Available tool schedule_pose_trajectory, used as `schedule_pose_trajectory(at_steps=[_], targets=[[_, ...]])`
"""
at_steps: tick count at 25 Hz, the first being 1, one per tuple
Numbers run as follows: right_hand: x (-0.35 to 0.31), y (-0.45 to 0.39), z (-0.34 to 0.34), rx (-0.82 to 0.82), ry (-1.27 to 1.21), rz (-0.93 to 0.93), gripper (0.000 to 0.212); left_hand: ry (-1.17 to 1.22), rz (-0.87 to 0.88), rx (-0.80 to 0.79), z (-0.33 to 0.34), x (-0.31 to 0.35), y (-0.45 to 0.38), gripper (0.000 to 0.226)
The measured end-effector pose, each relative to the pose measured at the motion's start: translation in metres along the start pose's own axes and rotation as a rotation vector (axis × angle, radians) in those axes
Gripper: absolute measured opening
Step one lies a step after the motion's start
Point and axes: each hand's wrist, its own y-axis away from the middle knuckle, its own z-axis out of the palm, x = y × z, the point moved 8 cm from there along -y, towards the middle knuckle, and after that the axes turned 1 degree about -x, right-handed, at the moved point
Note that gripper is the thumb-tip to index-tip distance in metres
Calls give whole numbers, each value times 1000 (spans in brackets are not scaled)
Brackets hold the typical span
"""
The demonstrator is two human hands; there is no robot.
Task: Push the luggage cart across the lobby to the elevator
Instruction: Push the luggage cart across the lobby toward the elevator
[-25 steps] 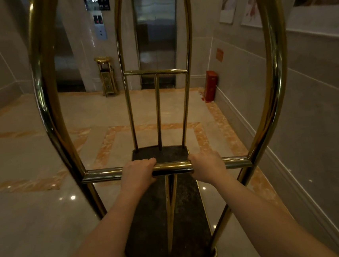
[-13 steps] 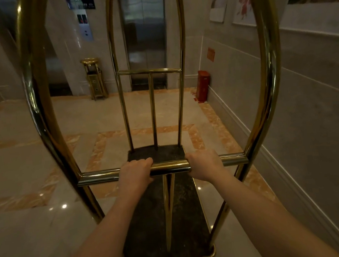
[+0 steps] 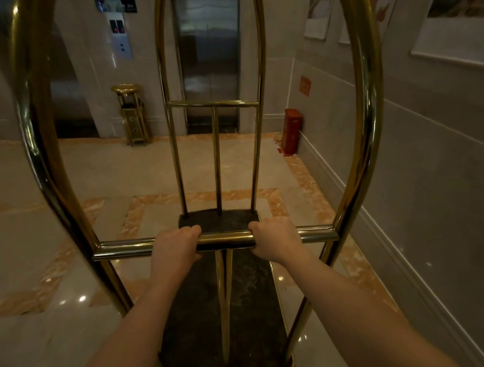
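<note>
elevator (image 3: 210, 53) nearer than before | left hand (image 3: 176, 246), right hand (image 3: 272, 235) clamped on luggage cart (image 3: 213, 240) bar

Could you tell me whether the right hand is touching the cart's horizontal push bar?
Touching. The head view shows the right hand wrapped over the push bar, its fingers curled around the brass tube.

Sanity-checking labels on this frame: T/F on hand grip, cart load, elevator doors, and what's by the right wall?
1. Both hands grip the horizontal push bar. True: left hand and right hand are closed around it.
2. Suitcases are stacked on the cart platform. False: the dark platform carries nothing.
3. The elevator doors ahead are shut. True.
4. A red box stands by the left wall. False: it stands by the right wall.
5. A gold stand stands left of the elevator doors. True.
</note>
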Motion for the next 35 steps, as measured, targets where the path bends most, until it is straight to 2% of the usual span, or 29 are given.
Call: schedule_pose_trajectory(at_steps=[13,18,26,35], targets=[[44,-102,14,-25,0,-21,23,-77,0,4,27,-22,-107,31],[63,-145,17,-11,11,-15,21,-68,5,26,36,-31,-153,25],[94,-216,27,-6,7,29,19,-61,8,3,61,-50,-229,27],[130,-296,39,-36,33,69,26,-49,59,16,83,-68,-315,26]])
